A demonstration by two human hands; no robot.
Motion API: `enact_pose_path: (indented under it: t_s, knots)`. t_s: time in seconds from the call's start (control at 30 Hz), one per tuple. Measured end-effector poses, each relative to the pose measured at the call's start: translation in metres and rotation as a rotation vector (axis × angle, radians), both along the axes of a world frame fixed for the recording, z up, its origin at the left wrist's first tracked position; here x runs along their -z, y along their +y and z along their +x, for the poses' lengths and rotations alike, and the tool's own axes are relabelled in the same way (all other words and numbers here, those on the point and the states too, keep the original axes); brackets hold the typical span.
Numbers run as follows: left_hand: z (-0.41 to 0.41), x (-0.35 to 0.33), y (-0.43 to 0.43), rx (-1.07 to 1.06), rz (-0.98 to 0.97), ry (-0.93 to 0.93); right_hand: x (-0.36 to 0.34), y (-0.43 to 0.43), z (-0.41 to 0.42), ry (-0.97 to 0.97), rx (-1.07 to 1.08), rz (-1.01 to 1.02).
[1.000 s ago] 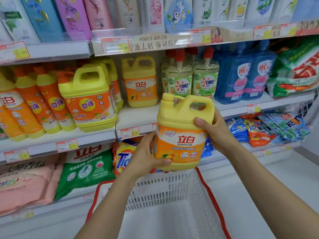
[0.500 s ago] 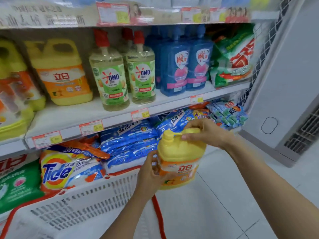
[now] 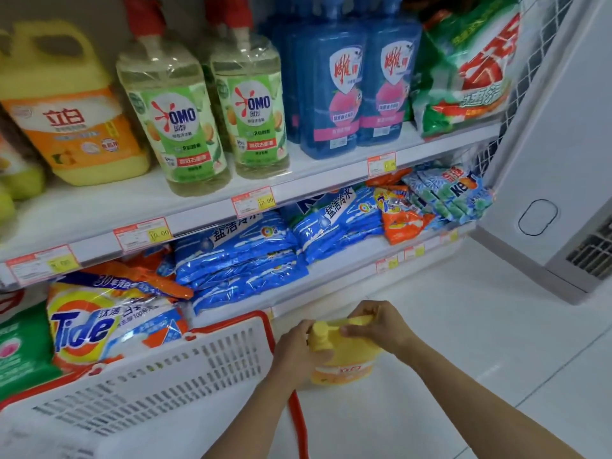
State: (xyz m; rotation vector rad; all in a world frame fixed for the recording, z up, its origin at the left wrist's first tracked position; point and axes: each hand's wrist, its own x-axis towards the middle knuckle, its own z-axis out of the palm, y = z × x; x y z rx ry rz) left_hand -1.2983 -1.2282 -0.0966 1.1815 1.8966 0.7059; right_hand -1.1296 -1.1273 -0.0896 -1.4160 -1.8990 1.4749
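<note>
A yellow detergent jug (image 3: 347,356) with an orange label is held low over the white floor, just right of a white shopping basket (image 3: 159,385) with a red rim. My right hand (image 3: 377,326) grips the jug's handle from above. My left hand (image 3: 294,352) wraps around its left side near the capped spout. The lower part of the jug is partly hidden behind my left hand.
Store shelves fill the left and top: a matching yellow jug (image 3: 73,111), OMO bottles (image 3: 178,120), blue bottles (image 3: 334,87), blue powder bags (image 3: 245,256), a Tide bag (image 3: 99,323). A white cabinet (image 3: 556,160) stands at right. White tiled floor (image 3: 463,359) lies beyond the jug.
The jug has come down from chest height in front of the shelves to near the floor beside the basket, both hands still on it. The view has swung right and down.
</note>
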Motion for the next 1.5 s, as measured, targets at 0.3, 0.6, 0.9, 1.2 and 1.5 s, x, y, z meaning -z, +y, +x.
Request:
enact_pose_path:
  t_s: [0.3,0.6,0.9,1.2,1.5]
  knots:
    - [-0.019,0.001,-0.004,0.182,-0.072,0.16,0.027,-0.006,-0.01,-0.13,-0.095,0.007]
    - [-0.088,-0.099,-0.041,-0.001,0.562,0.443,-0.031,-0.009,-0.04,-0.407,-0.274,0.301]
    - [-0.245,-0.199,-0.117,-0.321,0.872,0.984,-0.234,-0.067,-0.251,0.519,-0.332,0.611]
    - [-0.315,-0.168,-0.148,0.04,0.368,1.002,-0.241,-0.034,-0.408,0.33,-0.162,0.337]
    - [-0.328,-0.157,-0.144,0.018,0.51,0.98,-0.23,-0.018,-0.44,0.299,0.089,0.364]
